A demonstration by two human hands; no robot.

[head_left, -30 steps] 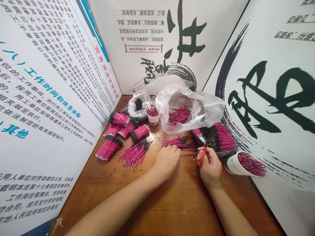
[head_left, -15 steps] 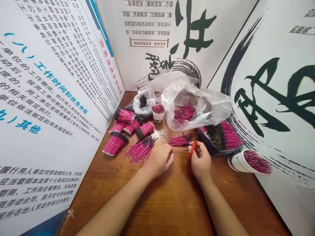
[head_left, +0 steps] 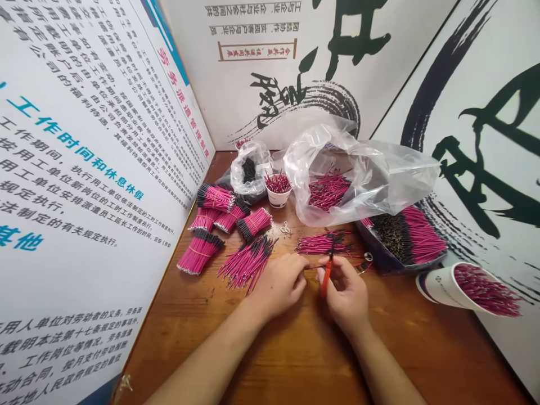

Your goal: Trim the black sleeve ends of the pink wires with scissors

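My left hand (head_left: 280, 284) is closed, thumb and fingers pinching a thin pink wire (head_left: 313, 267) that spans the small gap to my other hand. My right hand (head_left: 348, 289) grips a tool with an orange handle (head_left: 326, 277) and a narrow dark tip pointing away from me; its exact kind is unclear. The wire's right end is at the right fingers, partly hidden. Just beyond my hands lies a flat row of pink wires with black ends (head_left: 323, 243). A looser fan of the same wires (head_left: 247, 261) lies beside my left hand.
Rubber-banded wire bundles (head_left: 200, 251) are stacked at the left. Behind stand a paper cup of wires (head_left: 278, 198), a bag of black pieces (head_left: 250, 169) and a large clear bag (head_left: 363, 191). At the right are a dark tray (head_left: 392, 271) and a tilted cup (head_left: 442, 284).
The view has shifted down and to the left. My hands are closer together, and the tool now stands more upright across the wire's right end. A small ring-like item shows beyond my right hand.
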